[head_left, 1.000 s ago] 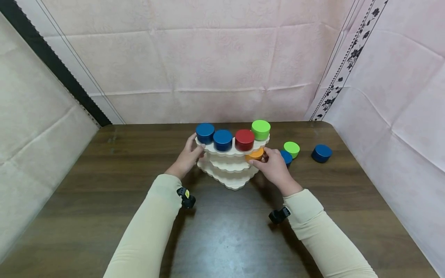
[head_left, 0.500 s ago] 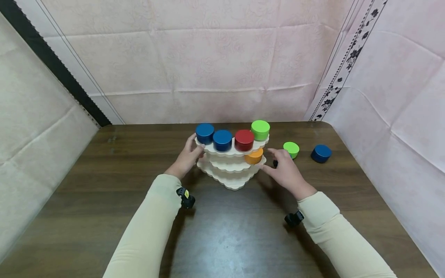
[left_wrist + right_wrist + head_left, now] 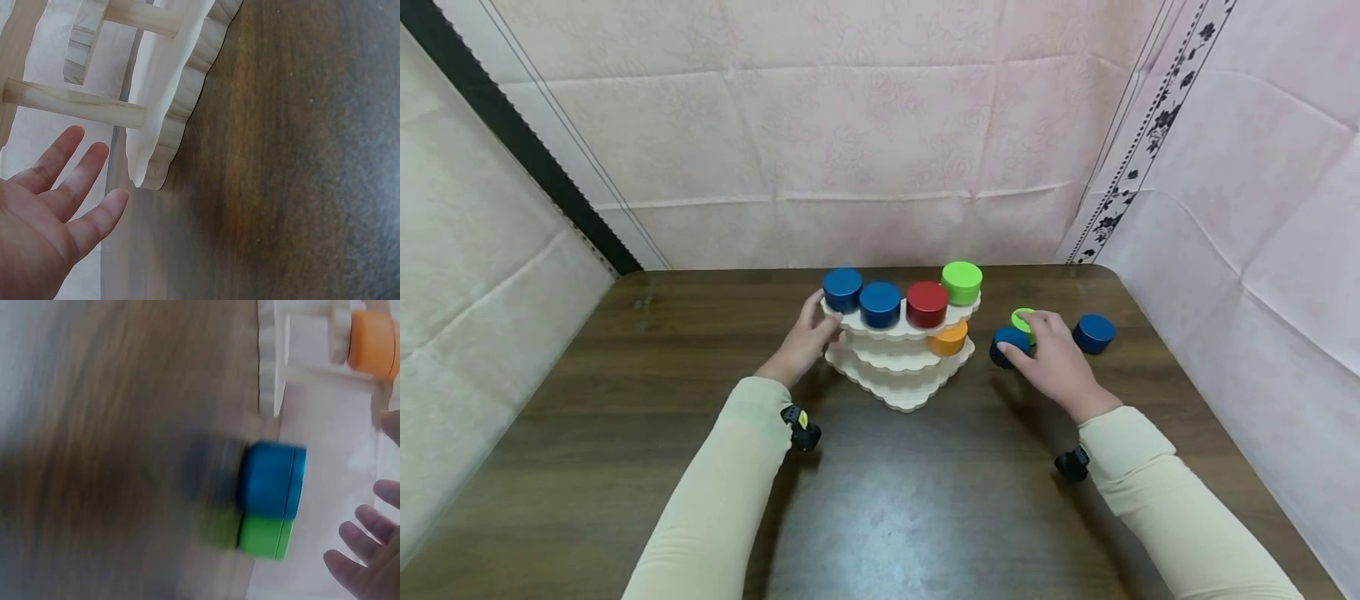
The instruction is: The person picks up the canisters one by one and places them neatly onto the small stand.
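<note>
A pale wooden three-tier stand with scalloped edges (image 3: 901,390) stands on the table. My left hand (image 3: 802,343) holds the left edge of its top tier between thumb and forefinger; the other fingers (image 3: 84,178) are spread beside a post in the left wrist view. My right hand (image 3: 1058,367) hovers right of the stand with fingers apart, over a blue tin (image 3: 1009,343) and a green tin (image 3: 1021,320). In the right wrist view these fingers (image 3: 359,540) stay apart from the blue tin. An orange tin (image 3: 947,339) sits on the middle tier.
On the top tier stand two blue tins (image 3: 880,304), a red tin (image 3: 927,304) and a green tin (image 3: 962,283). Another blue tin (image 3: 1093,333) lies right of my right hand. Behind the brown table (image 3: 880,517), pale cloth (image 3: 865,150) hangs.
My right hand has let go of the orange tin on the middle tier and moved right to the loose blue and green tins. The left hand stays in place.
</note>
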A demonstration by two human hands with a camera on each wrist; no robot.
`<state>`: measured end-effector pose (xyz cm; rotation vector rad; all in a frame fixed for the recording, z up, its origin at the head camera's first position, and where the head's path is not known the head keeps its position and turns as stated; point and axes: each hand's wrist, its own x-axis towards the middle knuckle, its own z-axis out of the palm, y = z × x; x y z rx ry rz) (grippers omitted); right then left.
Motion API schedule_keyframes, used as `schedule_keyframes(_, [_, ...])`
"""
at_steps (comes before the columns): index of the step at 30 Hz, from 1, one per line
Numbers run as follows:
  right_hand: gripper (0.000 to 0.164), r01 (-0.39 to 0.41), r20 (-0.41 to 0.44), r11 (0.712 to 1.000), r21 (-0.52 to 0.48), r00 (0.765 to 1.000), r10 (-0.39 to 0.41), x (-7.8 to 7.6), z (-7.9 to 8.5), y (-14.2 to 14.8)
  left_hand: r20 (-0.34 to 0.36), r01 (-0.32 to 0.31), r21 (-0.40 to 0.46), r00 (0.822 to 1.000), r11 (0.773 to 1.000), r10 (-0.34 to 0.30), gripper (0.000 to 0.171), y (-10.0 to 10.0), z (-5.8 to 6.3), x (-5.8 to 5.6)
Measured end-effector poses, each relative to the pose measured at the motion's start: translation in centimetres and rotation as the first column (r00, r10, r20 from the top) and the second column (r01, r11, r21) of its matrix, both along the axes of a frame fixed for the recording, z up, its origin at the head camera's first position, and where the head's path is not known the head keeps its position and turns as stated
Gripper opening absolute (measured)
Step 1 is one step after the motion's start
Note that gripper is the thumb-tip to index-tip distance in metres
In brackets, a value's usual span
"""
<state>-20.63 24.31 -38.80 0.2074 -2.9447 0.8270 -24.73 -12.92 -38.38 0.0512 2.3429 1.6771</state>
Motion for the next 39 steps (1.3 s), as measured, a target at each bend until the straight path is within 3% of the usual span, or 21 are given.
schedule_keyframes(10, [0.078,0.045,-0.059,0.993,0.107,0.997,-0.039,-1.1,0.0,2.7,-0.005,0.005,-0.009,1.0,1.0,-0.005,0.068,0.0,-0.1,0.0])
schedule_keyframes(16, [0.078,0.071,-0.077,0.99,0.121,0.995,-0.062,-1.7,-0.1,4.0,-0.008,0.007,-0.018,1.0,1.0,-0.007,0.069,-0.1,-0.2,-0.1])
schedule_keyframes(39, [0.096,0.226,0.062,0.972,0.06,0.971,-0.229,-3.2,-1.9,9.1,0.016,0.007,-0.021,1.0,1.0,-0.007,0.069,-0.2,-0.2,-0.2])
